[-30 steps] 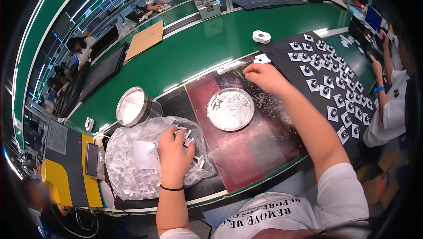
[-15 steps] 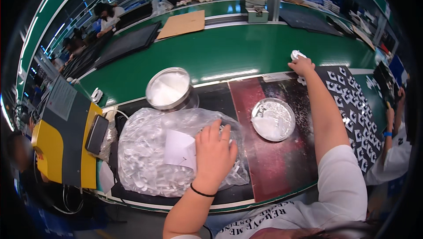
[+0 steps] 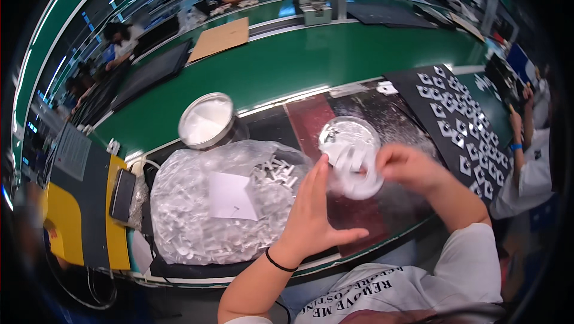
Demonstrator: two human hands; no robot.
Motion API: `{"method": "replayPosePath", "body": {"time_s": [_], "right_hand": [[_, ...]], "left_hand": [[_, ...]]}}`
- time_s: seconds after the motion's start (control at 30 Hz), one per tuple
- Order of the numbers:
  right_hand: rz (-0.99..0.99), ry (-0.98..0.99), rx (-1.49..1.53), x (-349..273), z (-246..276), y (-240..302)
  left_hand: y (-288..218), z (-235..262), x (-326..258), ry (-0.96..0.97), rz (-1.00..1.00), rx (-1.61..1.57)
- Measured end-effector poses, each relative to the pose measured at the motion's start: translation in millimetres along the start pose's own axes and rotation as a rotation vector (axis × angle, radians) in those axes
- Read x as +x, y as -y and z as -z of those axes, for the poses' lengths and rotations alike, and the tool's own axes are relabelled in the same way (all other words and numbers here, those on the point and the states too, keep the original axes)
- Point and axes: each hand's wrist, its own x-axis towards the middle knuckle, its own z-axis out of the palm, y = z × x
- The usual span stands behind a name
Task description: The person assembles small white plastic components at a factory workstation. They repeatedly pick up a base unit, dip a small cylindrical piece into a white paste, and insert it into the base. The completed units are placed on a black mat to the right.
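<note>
the right hand (image 3: pixel 409 168) is narrowly pinching a blurred white ring (image 3: pixel 367 189) over the near edge of the round dish (image 3: pixel 362 133), the left hand (image 3: pixel 313 219) is hovering wide-fingered to its near left, and slackening fingers could be dropping the ring.

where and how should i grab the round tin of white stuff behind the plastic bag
Probably grip the round tin by its curved outer wall, from the right: its open top holds white material and the plastic bag crowds its near side.
</note>
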Motion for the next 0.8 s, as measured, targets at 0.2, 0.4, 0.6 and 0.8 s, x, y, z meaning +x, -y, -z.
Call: {"method": "replayPosePath", "body": {"time_s": [0.2,0.4,0.6,0.8], "right_hand": [[-0.111,-0.015,0.017,-52.3,-36.7,-23.9],[-0.05,-0.324,-0.963,-120.5,-22.0,-2.3],[-0.326,-0.866,-1.717,-184.3,9.8,-15.4],[-0.558,-0.915,-1.877,-191.4,53.5,-24.8]], "left_hand": [[-7.8,-18.4,-4.8,0.255,0.048,-0.009],[-6.4,-24.0,-5.1,0.427,0.048,0.168],[-5.7,-28.4,-5.6,0.471,0.047,0.252],[-5.3,-27.9,-5.9,0.466,0.035,0.273]]}}
